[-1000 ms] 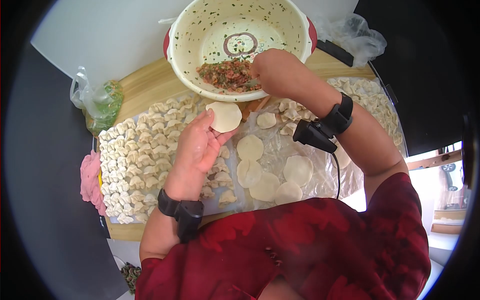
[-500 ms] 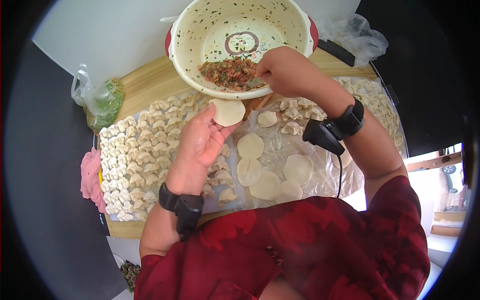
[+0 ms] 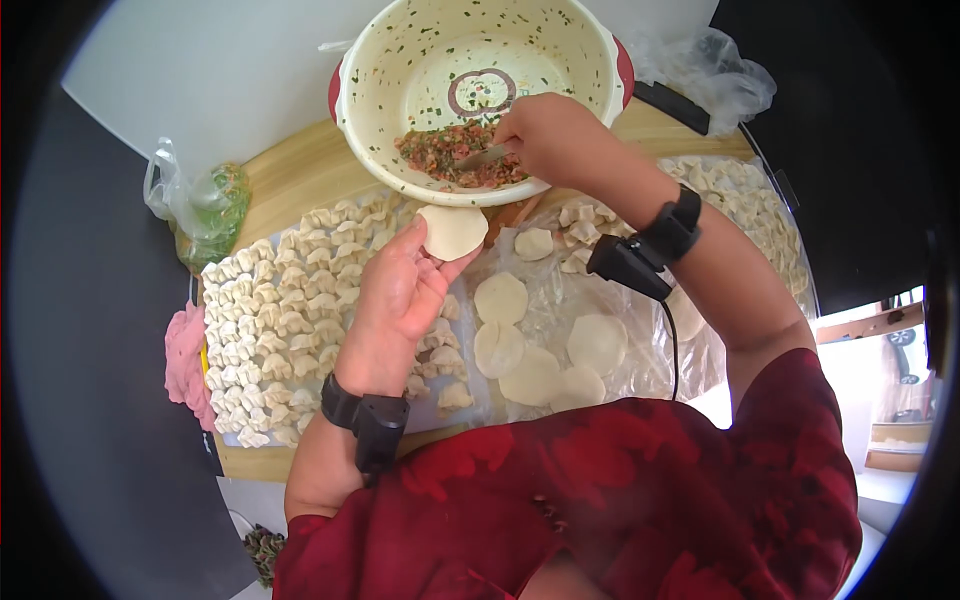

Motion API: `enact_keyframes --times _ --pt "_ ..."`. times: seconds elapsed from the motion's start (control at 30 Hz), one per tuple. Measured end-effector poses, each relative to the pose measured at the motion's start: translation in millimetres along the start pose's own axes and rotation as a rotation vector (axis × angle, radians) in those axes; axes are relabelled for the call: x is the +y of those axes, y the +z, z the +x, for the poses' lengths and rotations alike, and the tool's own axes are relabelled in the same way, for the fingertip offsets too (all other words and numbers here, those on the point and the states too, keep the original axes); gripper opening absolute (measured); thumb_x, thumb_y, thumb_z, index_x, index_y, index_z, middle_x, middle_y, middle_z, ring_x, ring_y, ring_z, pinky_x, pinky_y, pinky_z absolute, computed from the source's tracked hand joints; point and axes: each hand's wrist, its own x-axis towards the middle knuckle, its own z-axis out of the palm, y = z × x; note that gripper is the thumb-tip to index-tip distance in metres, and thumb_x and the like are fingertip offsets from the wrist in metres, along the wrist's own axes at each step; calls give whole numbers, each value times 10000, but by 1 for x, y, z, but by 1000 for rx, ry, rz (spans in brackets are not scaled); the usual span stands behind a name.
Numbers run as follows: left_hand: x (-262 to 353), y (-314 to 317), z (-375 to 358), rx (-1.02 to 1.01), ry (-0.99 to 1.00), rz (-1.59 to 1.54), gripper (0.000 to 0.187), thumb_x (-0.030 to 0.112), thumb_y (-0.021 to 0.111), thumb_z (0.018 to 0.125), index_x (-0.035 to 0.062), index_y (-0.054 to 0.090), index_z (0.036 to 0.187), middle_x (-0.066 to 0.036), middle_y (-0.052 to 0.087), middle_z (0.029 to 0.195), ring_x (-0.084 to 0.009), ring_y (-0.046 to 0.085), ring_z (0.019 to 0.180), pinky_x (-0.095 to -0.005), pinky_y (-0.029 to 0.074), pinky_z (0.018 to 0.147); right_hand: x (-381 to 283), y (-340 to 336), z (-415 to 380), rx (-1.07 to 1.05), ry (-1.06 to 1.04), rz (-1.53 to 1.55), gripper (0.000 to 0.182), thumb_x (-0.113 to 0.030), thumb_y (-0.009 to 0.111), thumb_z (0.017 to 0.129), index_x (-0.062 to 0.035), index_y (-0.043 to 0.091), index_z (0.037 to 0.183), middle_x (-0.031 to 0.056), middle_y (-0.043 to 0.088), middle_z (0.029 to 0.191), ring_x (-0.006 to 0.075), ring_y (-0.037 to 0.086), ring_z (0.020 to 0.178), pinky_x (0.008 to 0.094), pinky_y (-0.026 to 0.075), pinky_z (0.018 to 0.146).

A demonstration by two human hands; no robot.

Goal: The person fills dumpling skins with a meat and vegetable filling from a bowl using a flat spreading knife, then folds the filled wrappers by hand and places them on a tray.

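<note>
My left hand (image 3: 405,285) holds a round dumpling wrapper (image 3: 453,233) between thumb and fingers, just below the near rim of the white basin (image 3: 372,150). Over that basin, my right hand (image 3: 545,135) grips a flat-bladed utensil (image 3: 482,157), whose tip is in the meat filling with green bits (image 3: 445,150). Its handle is hidden in my fist. Several loose wrappers (image 3: 597,343) lie on plastic film to the right of my left wrist. Rows of folded dumplings (image 3: 290,320) spread out to the left of my left forearm.
More dumplings (image 3: 730,185) lie at the right beyond my right forearm. A plastic bag with green contents (image 3: 213,215) stands at the left table edge, above a pink cloth (image 3: 187,365). Behind the basin's right side are a crumpled clear bag (image 3: 715,75) and a black object (image 3: 672,105).
My right hand has shifted slightly left and up within the basin, and the utensil's blade now shows in the filling. The left hand and its wrapper have barely moved.
</note>
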Motion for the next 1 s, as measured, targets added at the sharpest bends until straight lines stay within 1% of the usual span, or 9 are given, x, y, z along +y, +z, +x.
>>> enact_keyframes --times 0.07,0.2,0.3,0.37,0.5,0.57,0.67,0.9,1.0 --pt "2 -1 0 23 8 7 373 130 382 1030 -73 372 1343 -195 506 1349 -309 527 1232 -486 438 1074 -5 -1 9 -243 134 -194 151 -39 605 699 -53 715 802 179 639 727 372 617 721 438 492 658" --pt "3 -11 5 43 -8 -22 371 133 396 1027 -73 382 1335 -196 510 1346 -314 532 1227 -487 442 1069 -11 -2 8 -332 116 -285 121 -40 610 711 -72 712 766 147 680 758 344 660 752 418 538 652" --pt "4 -9 6 44 5 -40 369 134 402 1025 -77 386 1328 -200 510 1345 -317 535 1223 -481 447 1066 0 7 5 -237 36 -127 155 -30 600 680 -53 713 784 182 639 719 368 618 706 438 490 647" --pt "6 -10 6 58 12 -44 369 135 404 1025 -80 387 1325 -204 510 1344 -318 536 1222 -478 450 1064 1 8 2 -193 77 19 156 -41 613 707 -55 726 814 177 651 739 355 628 725 425 495 664" --pt "8 -12 8 31 24 -40 380 138 381 1032 -95 371 1333 -215 499 1351 -321 529 1228 -473 450 1068 -3 -5 -6 -212 83 48 155 -60 640 742 -55 732 866 163 663 790 339 634 770 408 499 702" --pt "9 -13 8 28 27 -49 385 139 372 1034 -98 365 1337 -218 495 1354 -322 526 1232 -473 449 1070 -10 -12 -16 -87 8 114 138 -64 649 778 -41 723 893 149 665 834 332 630 800 398 497 720" --pt "11 -12 8 4 34 -50 395 139 354 1039 -96 343 1356 -225 476 1369 -329 513 1244 -477 439 1081 -23 -16 -29 37 -4 272 125 -50 598 763 -31 708 818 165 666 788 346 637 766 417 502 693" --pt "13 -16 10 -2 23 -78 380 155 329 1040 -76 380 1337 -213 515 1324 -317 542 1210 -479 469 1041 -52 -16 -67 131 -60 200 209 -15 593 777 -43 691 959 124 598 826 336 605 781 408 498 677" --pt "13 -18 10 -9 24 -109 379 158 329 1040 -79 381 1331 -215 517 1321 -317 543 1209 -479 471 1038 -53 0 -79 200 -227 67 300 -7 602 754 -60 673 1041 98 569 830 309 588 792 389 505 665"
